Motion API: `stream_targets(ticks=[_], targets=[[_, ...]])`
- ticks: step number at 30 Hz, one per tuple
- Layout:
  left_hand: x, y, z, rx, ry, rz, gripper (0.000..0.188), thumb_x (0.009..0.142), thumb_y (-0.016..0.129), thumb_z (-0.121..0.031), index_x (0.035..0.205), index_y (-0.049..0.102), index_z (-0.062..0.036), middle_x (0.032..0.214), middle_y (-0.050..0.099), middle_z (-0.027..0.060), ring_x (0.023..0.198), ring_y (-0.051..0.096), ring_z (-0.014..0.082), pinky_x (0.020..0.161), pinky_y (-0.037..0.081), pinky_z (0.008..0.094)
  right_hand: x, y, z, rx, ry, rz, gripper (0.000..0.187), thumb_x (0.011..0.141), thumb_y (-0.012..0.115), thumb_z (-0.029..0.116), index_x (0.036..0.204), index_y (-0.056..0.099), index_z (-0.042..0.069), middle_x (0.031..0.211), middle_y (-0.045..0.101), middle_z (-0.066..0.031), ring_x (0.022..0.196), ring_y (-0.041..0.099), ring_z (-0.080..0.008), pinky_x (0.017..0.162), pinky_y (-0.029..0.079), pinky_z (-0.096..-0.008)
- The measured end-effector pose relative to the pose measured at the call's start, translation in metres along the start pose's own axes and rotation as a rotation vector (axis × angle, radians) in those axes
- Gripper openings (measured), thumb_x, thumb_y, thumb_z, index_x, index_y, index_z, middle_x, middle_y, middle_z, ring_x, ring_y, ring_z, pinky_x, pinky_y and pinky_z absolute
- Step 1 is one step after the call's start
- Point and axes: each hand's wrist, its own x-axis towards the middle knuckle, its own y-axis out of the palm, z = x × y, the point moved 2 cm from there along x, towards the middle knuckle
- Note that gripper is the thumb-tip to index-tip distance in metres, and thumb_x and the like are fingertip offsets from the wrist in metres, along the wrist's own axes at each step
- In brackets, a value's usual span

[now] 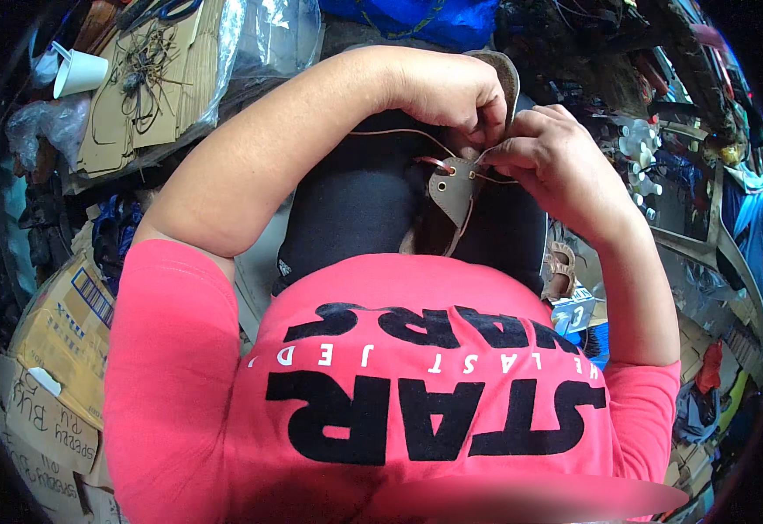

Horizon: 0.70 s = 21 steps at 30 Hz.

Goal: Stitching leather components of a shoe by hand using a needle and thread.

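Observation:
A grey-beige shoe upper (454, 194) with metal-rimmed eyelets lies between my thighs, over the dark trousers. A thin light lace (390, 131) curves in from the left toward its eyelets. My left hand (460, 98) is closed above the upper, fingertips pointing down; what they pinch is hidden. Behind it shows a rounded greyish-brown piece like a shoe sole (505, 77). From the right, my right hand (559, 162) pinches the lace beside the eyelets with thumb and forefinger. The fingertips of both hands nearly meet.
Flattened cardboard (158, 96) with a tangle of thin strands and a white cup (80, 73) lie at the far left. A cardboard box (60, 323) stands near left. Blue plastic (416, 19) is at the far side. A brown sandal-like shoe (559, 266) sits beside my right thigh.

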Motion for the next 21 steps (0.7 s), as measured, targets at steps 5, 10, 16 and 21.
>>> stream_targets(ticks=[5,10,16,21], targets=[[-0.012,0.003,-0.007,0.071,-0.003,-0.241,0.017,0.072,0.072,-0.007,0.088,0.072,-0.0035,0.082,0.059,0.0087,0.081,0.06,0.022,0.074,0.049,0.0318,-0.011,0.012,-0.019,0.312,0.163,0.008,0.019,0.073,0.073,0.005,0.091,0.074,0.011,0.076,0.059,-0.008,0.071,0.06,-0.0258,0.062,0.049,-0.0359],[-0.059,0.048,-0.046,0.621,-0.041,-0.97,0.041,0.07,0.077,-0.023,0.104,0.06,-0.0086,0.108,0.054,0.0103,0.097,0.059,0.0318,0.081,0.048,0.0403,-0.022,0.025,-0.026,0.474,0.198,-0.045,0.018,0.076,0.073,0.005,0.093,0.074,0.011,0.073,0.057,-0.0063,0.07,0.057,-0.0216,0.065,0.047,-0.033],[-0.076,0.091,-0.048,0.505,-0.275,-0.771,0.032,0.074,0.075,-0.025,0.099,0.062,-0.0092,0.095,0.059,0.0053,0.084,0.059,0.0249,0.076,0.039,0.0378,-0.024,0.028,-0.03,0.529,0.191,0.026,0.022,0.077,0.071,0.003,0.098,0.074,0.011,0.074,0.054,-0.0047,0.072,0.053,-0.0181,0.067,0.045,-0.0305],[-0.074,0.1,-0.041,0.396,-0.254,-0.867,0.022,0.076,0.073,-0.018,0.093,0.062,-0.0105,0.084,0.059,0.0028,0.08,0.057,0.0236,0.08,0.034,0.0358,-0.022,0.028,-0.029,0.575,0.207,0.077,0.026,0.079,0.069,0.001,0.103,0.073,0.012,0.073,0.051,-0.0029,0.073,0.051,-0.0168,0.069,0.044,-0.0293]])
